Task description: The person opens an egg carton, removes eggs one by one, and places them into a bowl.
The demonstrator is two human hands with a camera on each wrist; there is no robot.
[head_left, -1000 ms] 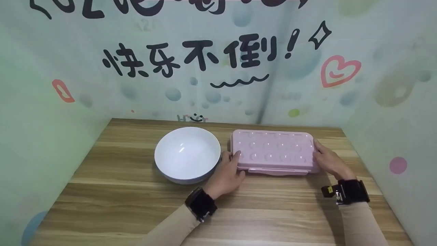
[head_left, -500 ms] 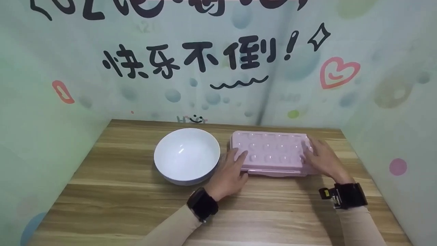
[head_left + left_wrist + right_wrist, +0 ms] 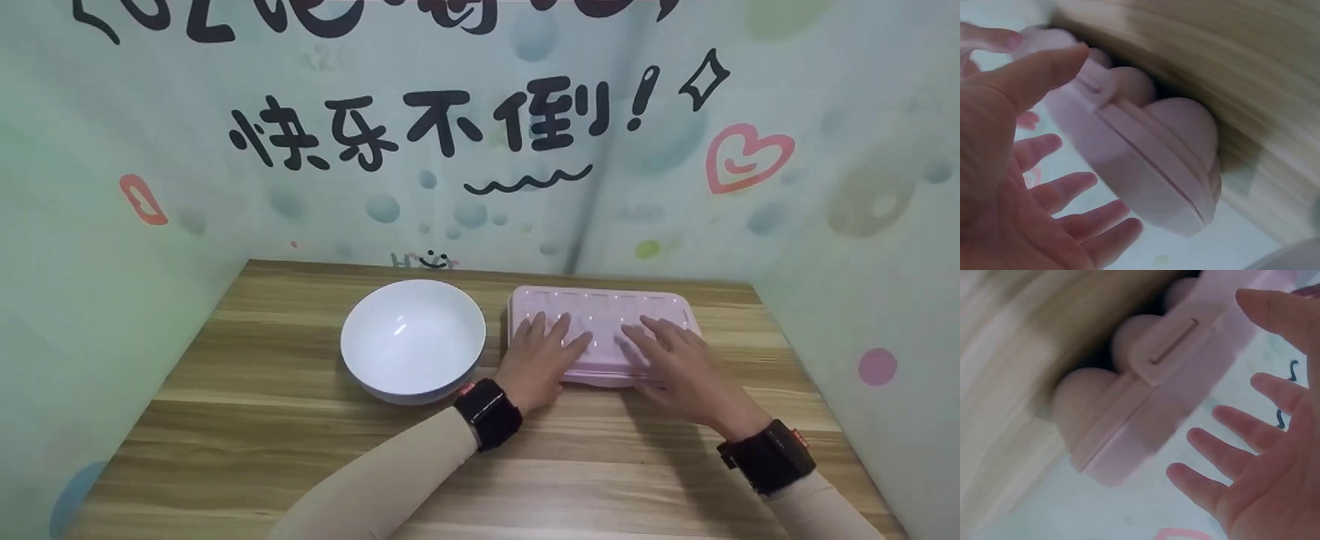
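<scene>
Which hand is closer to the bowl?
The left hand, by the half of the pink box nearer the bowl; the right hand is by the farther half.

A hand could pass between the white bowl (image 3: 414, 337) and the left edge of the table (image 3: 247, 450), or through the strip between the pink box (image 3: 606, 315) and the right edge. Bowl and box leave only a narrow gap, and the wall (image 3: 480, 169) closes off the back edge. The left hand (image 3: 536, 367) and right hand (image 3: 686, 375), spread over the box, block it from above.
</scene>
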